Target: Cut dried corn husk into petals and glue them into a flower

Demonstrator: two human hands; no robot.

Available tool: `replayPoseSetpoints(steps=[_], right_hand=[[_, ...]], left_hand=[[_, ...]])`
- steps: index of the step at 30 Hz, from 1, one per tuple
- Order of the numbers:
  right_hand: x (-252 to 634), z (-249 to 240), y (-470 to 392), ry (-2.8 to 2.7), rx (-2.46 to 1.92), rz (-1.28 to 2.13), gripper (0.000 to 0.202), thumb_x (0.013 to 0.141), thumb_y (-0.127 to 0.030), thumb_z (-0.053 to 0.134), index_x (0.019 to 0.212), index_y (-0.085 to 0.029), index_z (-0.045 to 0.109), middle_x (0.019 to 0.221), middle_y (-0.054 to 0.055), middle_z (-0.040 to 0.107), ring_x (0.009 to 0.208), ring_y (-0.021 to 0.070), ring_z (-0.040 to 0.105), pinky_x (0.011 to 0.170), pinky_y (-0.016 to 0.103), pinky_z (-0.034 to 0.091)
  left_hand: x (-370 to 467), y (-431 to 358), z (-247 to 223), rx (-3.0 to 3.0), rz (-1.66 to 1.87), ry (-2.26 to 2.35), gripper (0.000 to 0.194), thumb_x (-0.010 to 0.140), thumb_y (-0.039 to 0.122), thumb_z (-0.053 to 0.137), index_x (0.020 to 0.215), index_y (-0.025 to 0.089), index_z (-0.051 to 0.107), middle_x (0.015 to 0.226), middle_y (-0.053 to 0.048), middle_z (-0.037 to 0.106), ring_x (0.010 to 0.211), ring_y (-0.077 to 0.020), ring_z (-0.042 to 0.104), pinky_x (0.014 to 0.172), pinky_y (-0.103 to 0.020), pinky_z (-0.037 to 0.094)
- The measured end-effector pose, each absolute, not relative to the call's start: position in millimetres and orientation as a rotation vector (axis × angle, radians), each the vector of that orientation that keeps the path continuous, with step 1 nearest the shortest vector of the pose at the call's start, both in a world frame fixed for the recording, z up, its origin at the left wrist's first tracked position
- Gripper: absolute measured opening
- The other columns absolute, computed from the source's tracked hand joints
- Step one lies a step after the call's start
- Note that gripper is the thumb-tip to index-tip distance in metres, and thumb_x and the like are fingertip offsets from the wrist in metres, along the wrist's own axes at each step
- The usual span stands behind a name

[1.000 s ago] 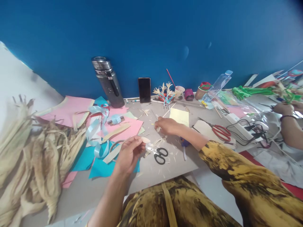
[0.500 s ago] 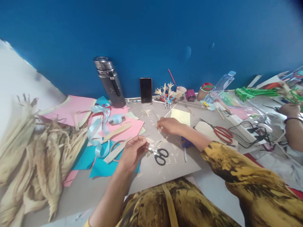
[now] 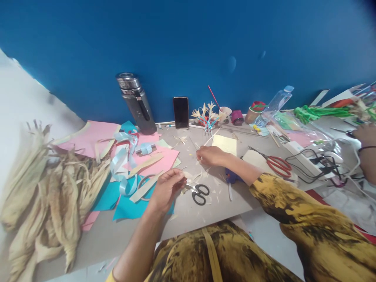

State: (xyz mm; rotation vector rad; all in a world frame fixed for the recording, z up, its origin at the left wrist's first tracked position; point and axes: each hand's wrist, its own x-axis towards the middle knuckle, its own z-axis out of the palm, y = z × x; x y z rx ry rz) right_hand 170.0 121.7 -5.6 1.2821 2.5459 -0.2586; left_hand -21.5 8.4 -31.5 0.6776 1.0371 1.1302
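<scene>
My left hand is closed in a pinch, and a small pale piece of corn husk shows at its fingertips. Just right of those fingers lie black-handled scissors, their blades partly hidden. Farther forward, my right hand rests low over the table with its fingers pressed together; what they hold, if anything, is hidden. Husk scraps are scattered between and below my hands. A yellow paper note lies beyond my right wrist, and husk flowers on blue stems stand behind it.
Dried corn husks are piled left, beside pink paper and light blue ribbon. A flask and a phone stand by the wall. Red-handled scissors, a power strip and another person's hand are right.
My right hand has shifted very slightly to the right. My left hand has turned a little, and less of the pale husk shows at its fingertips. The other person's hand has moved slightly right.
</scene>
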Motion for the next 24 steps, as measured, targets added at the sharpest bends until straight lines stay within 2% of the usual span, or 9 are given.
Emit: replayPoseSetpoints(steps=[6,11,13,15,21,24], right_hand=[[172.5,-1.0,121.2,2.606,1.235,-0.339,0.014,0.090,-0.018,0.057,0.096,-0.019,0.069,0.103,0.008,0.072,0.089,0.0198,0.066,0.063,0.025,0.034],[173.8,19.8,103.0,2.725,1.177,-0.377,0.012,0.088,-0.019,0.057,0.096,-0.021,0.066,0.096,0.004,0.074,0.088,0.0199,0.065,0.063,0.026,0.031],[172.0,28.5,92.2,2.799,1.150,-0.404,0.011,0.087,-0.018,0.057,0.094,-0.021,0.066,0.095,0.004,0.074,0.087,0.0196,0.065,0.063,0.026,0.030],[169.9,35.6,82.1,2.842,1.151,-0.451,0.012,0.087,-0.017,0.057,0.094,-0.021,0.065,0.093,0.003,0.074,0.084,0.0195,0.065,0.062,0.026,0.029],[170.4,46.8,66.6,2.855,1.178,-0.582,0.020,0.085,-0.017,0.059,0.104,-0.022,0.064,0.090,0.003,0.074,0.076,0.0181,0.064,0.062,0.025,0.030],[175.5,49.9,64.6,2.884,1.136,-0.690,0.022,0.084,-0.016,0.060,0.105,-0.021,0.064,0.086,0.002,0.073,0.071,0.0165,0.061,0.062,0.024,0.032]], left_hand=[[-23.5,8.1,-34.5,0.688,1.135,1.056,0.020,0.066,0.031,0.079,0.065,0.016,0.066,0.062,-0.001,0.063,0.062,-0.0128,0.057,0.062,-0.025,0.045],[-20.0,7.3,-38.3,0.931,1.164,1.106,0.013,0.072,0.027,0.077,0.065,0.017,0.072,0.099,-0.008,0.072,0.078,-0.0150,0.061,0.068,-0.025,0.047],[-17.8,6.5,-37.2,0.987,1.183,1.120,0.013,0.073,0.027,0.076,0.065,0.018,0.073,0.104,-0.008,0.071,0.088,-0.0185,0.063,0.071,-0.026,0.048],[-16.9,5.2,-35.4,1.005,1.180,1.123,0.012,0.074,0.028,0.075,0.067,0.018,0.074,0.102,-0.008,0.072,0.089,-0.0195,0.062,0.071,-0.027,0.048],[-16.6,1.1,-35.1,0.972,1.141,1.107,0.014,0.072,0.029,0.078,0.067,0.017,0.075,0.102,-0.008,0.073,0.072,-0.0146,0.060,0.069,-0.027,0.047],[-12.8,0.0,-35.4,0.936,1.142,1.103,0.014,0.070,0.030,0.080,0.068,0.017,0.076,0.083,-0.006,0.073,0.066,-0.0134,0.058,0.067,-0.026,0.045]])
